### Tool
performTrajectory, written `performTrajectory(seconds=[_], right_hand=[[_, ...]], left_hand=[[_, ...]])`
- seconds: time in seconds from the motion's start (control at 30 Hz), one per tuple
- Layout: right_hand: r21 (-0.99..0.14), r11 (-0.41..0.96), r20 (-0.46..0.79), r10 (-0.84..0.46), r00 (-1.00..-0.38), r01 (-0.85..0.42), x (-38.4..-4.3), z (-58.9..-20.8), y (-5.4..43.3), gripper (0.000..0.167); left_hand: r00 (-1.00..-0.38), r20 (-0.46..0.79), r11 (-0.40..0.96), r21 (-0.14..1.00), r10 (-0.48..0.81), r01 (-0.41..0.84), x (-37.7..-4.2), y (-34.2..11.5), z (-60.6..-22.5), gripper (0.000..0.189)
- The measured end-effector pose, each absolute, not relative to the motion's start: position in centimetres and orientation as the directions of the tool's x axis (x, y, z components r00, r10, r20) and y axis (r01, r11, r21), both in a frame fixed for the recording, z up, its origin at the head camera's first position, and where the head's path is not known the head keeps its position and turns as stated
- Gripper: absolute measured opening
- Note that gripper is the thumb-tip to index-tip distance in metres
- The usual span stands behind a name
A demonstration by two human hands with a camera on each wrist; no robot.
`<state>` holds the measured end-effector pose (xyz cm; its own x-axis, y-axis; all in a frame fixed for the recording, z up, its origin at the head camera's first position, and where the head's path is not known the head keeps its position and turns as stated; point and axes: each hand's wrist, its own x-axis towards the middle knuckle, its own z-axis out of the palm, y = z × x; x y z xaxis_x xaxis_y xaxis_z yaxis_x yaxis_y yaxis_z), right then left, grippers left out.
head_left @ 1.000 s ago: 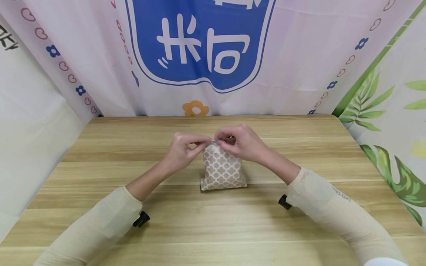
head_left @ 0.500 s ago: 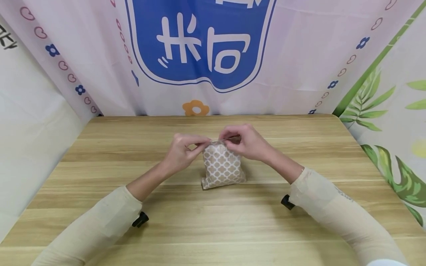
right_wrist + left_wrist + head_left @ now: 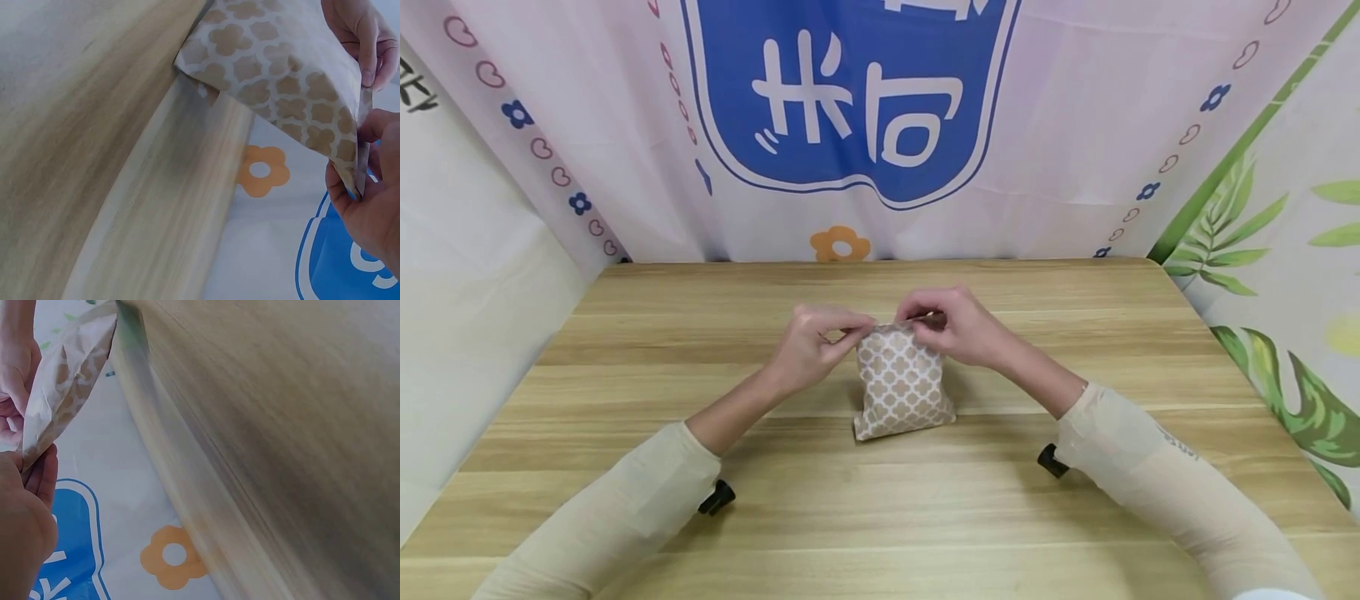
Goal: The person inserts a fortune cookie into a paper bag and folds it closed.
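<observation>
A small tan paper bag (image 3: 901,379) with a white quatrefoil pattern stands upright near the middle of the table, its top edge held by both hands. At the bag's top left corner my left hand (image 3: 812,343) pinches the edge between thumb and fingers. My right hand (image 3: 958,325) grips the top right part of the same edge with bent fingers. Seen from the right wrist, a narrow folded strip (image 3: 364,140) runs along the mouth of the bag between the two hands. The left wrist view shows the bag (image 3: 65,378) from its side, bulging in the middle.
The wooden table (image 3: 880,517) spreads around the bag on all sides. Behind its far edge hangs a pale curtain (image 3: 1060,167) with a blue emblem and an orange flower. Both forearms wear beige sleeves (image 3: 617,500), each with a small black device (image 3: 1052,460) near the wrist.
My right hand has shifted slightly right along the bag's top edge. The bag's base has tilted and dropped a little toward me. My left hand has stayed nearly in place.
</observation>
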<state>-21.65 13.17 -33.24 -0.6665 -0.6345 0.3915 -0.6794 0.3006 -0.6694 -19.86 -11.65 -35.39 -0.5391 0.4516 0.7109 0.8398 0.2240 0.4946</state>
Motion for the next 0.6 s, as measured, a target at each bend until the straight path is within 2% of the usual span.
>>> performTrajectory(seconds=[0.23,0.47,0.6], right_hand=[[-0.668,0.288,0.4,-0.638,-0.658,-0.686,-21.7,-33.5,13.4,0.028],[-0.575,0.399,0.423,-0.602,-0.677,-0.714,-21.6,-34.1,14.1,0.017],[-0.574,0.424,0.408,-0.593,-0.694,-0.7,-21.5,-34.4,14.3,0.016]], left_hand=[[-0.548,0.71,0.23,0.501,0.442,0.835,-19.9,-11.7,-35.6,0.015],[-0.553,0.718,0.239,0.5,0.424,0.833,-19.8,-11.9,-35.4,0.015],[-0.547,0.719,0.242,0.492,0.429,0.836,-19.9,-12.0,-35.4,0.014]])
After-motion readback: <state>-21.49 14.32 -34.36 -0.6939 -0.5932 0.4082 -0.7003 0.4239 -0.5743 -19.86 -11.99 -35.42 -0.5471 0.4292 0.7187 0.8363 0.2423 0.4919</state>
